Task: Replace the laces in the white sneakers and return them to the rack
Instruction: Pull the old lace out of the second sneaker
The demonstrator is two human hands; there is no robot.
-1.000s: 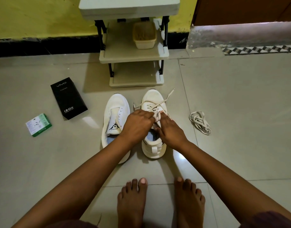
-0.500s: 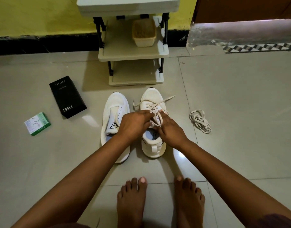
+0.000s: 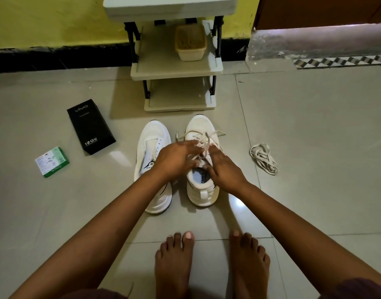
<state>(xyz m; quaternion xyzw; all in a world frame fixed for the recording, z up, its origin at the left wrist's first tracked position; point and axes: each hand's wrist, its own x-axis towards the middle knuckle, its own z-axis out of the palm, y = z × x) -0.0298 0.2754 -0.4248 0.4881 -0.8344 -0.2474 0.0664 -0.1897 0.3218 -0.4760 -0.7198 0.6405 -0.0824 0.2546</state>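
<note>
Both hands shifted from clenched to spread fingers: left hand (image 3: 176,160) and right hand (image 3: 224,169) blurred, grasp unclear, lace (image 3: 204,140) loose at 12 o'clock on right sneaker (image 3: 203,190), lacing unfinished.

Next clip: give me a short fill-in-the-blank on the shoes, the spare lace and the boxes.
1. Both hands work on the ____ sneaker.
2. The loose lace bundle lies on the ____.
3. The basket sits on the rack's ____ shelf.
4. The box nearest the black box is ____.

Missing: right; floor; middle; green
</note>
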